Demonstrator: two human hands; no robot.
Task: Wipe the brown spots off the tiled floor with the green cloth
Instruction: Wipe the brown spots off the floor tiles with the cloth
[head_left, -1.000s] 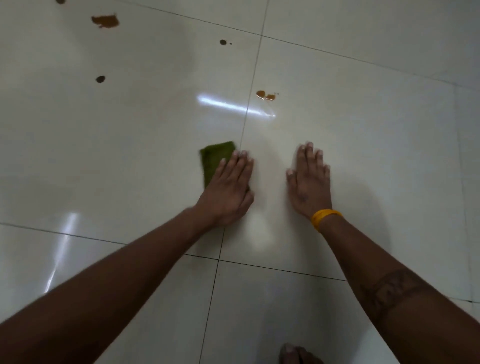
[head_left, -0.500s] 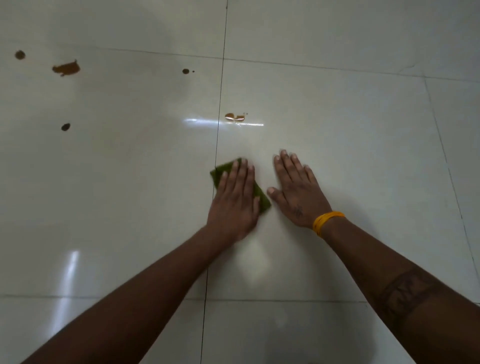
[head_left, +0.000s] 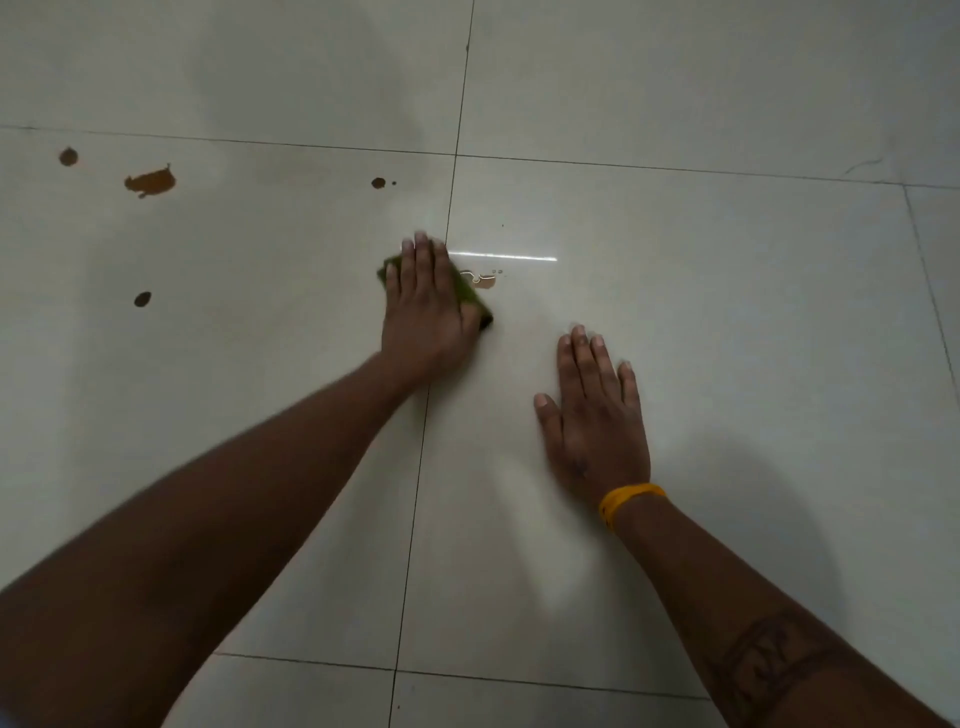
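The left hand (head_left: 427, 306) lies flat on the green cloth (head_left: 470, 296), fingers straight and pressing it down onto the tiled floor (head_left: 727, 312); this is a flat-palmed press, not a closed grip, and only the cloth's edges show, one at the far left of the fingers and a strip along the thumb side. The cloth sits across the grout line, and its thumb-side edge touches or all but touches the nearest brown spot (head_left: 485, 281), a pale smear just beside the hand under a streak of reflected light. The step in hand looks like the wipe of this first spot, with the cloth at its margin but not yet over it. The right hand (head_left: 597, 415) rests open and flat on the floor, nearer the person and well apart from the cloth, holding nothing; it seems to serve as a prop, with a yellow wristband (head_left: 628, 501) at its wrist. By my reading the next move calls for a short push of the pressed cloth sideways, toward the thumb, across the smear, with firm downward weight so the liquid lifts rather than spreads. Four more marks wait on the other side of the hand: a small dot (head_left: 378, 182) beyond the fingertips, a large blotch (head_left: 150, 182), a round spot (head_left: 68, 156) and a lower spot (head_left: 142, 299), all well apart from the cloth.
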